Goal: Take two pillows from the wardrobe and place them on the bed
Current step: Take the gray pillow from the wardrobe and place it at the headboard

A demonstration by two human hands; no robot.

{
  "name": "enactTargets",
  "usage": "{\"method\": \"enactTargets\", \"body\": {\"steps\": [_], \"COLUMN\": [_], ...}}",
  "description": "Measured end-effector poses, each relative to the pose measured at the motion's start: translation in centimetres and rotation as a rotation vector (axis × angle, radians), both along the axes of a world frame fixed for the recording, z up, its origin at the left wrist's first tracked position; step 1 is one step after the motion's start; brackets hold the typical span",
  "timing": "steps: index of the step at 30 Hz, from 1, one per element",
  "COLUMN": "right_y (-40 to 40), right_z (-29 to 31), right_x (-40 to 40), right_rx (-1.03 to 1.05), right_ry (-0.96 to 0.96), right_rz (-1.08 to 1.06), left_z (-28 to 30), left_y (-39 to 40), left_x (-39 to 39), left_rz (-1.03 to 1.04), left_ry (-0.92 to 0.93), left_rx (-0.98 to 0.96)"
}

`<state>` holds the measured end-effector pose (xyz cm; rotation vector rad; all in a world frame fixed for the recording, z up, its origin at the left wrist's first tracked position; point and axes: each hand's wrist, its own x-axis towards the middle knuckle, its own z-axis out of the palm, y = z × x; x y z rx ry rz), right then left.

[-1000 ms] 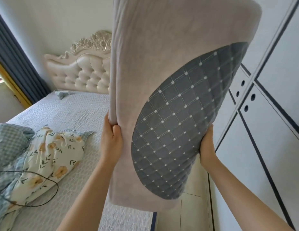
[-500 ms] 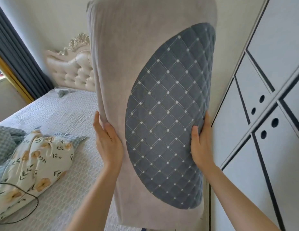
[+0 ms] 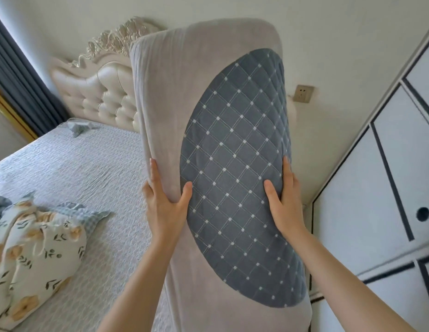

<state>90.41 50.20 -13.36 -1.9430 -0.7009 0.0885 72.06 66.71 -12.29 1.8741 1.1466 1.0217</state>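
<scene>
Gripping the grey quilted pillow mid-frame, left hand and right hand clamp its sides; bed placement remains.

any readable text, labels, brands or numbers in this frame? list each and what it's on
None readable.
The pillow held between the left hand and right hand shows only quilted stitching and dots.
The floral pillow carries just a print.
The wall socket and wardrobe show no lettering.
</scene>
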Motion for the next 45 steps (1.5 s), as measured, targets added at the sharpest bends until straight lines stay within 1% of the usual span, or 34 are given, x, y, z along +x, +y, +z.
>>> {"method": "enactTargets", "body": {"steps": [5, 10, 18, 24, 30, 37, 45], "right_y": [4.2, 7.4, 13.4, 18.2, 23.6, 32.4, 41.7], "right_z": [-0.1, -1.0, -3.4, -4.5, -5.2, -6.4, -12.3], "right_x": [5.8, 11.5, 21.8, 28.9, 31.1, 30.7, 28.9], "right_rx": [-0.019, -0.066, -0.075, -0.13, -0.181, -0.18, -0.25], "right_ry": [-0.002, -0.001, 0.067, 0.036, 0.041, 0.059, 0.162], "right_rz": [0.024, 0.071, 0.287, 0.462, 0.579, 0.701, 0.718], "left_z": [-0.6, -2.3, -5.0, -6.0, -6.9, -9.3, -14.0], "left_y": [3.7, 5.9, 7.9, 8.5, 10.4, 15.7, 24.5], "left_x": [5.0, 9.6, 17.0, 22.1, 23.6, 22.4, 20.3], "left_rz": [0.016, 0.062, 0.253, 0.424, 0.54, 0.669, 0.711], "left_ry": [-0.024, -0.007, -0.003, -0.027, -0.044, -0.093, -0.067], "left_rx": [-0.058, -0.093, -0.171, -0.216, -0.244, -0.314, -0.369]}}
